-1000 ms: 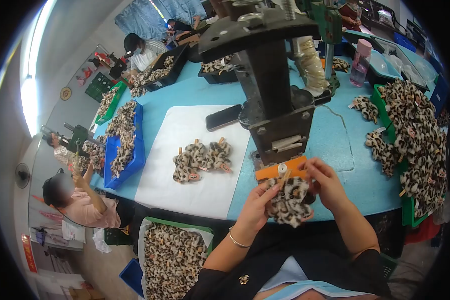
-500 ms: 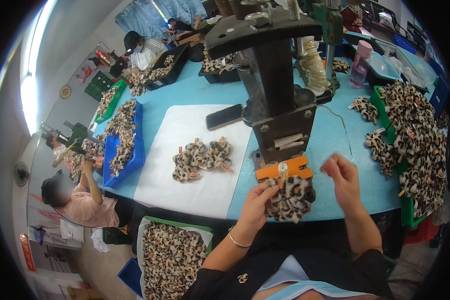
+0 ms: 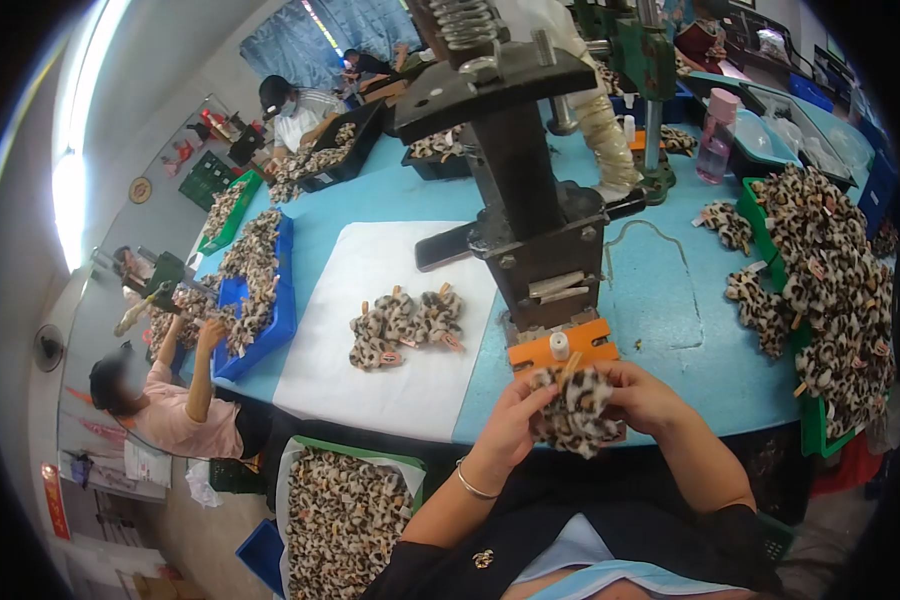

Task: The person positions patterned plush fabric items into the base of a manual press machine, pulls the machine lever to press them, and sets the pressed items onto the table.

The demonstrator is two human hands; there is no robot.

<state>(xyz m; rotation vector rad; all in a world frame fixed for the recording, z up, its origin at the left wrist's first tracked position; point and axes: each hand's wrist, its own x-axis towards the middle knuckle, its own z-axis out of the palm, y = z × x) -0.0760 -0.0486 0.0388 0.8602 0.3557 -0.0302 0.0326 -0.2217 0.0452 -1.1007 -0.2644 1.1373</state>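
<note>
A spotted plush piece [image 3: 576,415] with a tan strap on top is held between both hands, just in front of the orange plate [image 3: 585,343] of a black press [image 3: 540,230]. My left hand [image 3: 510,415] pinches its left edge near the strap. My right hand [image 3: 645,398] has its fingers closed on the right edge. Several similar plush pieces [image 3: 400,325] lie on a white sheet [image 3: 335,390] to the left. A white round peg [image 3: 559,346] stands on the orange plate.
Green bins [image 3: 815,420] heaped with plush are at the right, near a pink-capped bottle [image 3: 715,140]. Blue bins [image 3: 287,325] stand at the left. A dark phone [image 3: 440,248] lies beside the press. Co-workers sit at the left and back; a lined crate [image 3: 420,470] is below.
My right hand has come back from the open air at the right and closed on the plush. The view has shifted slightly. The co-worker at left has moved an arm toward the blue bin.
</note>
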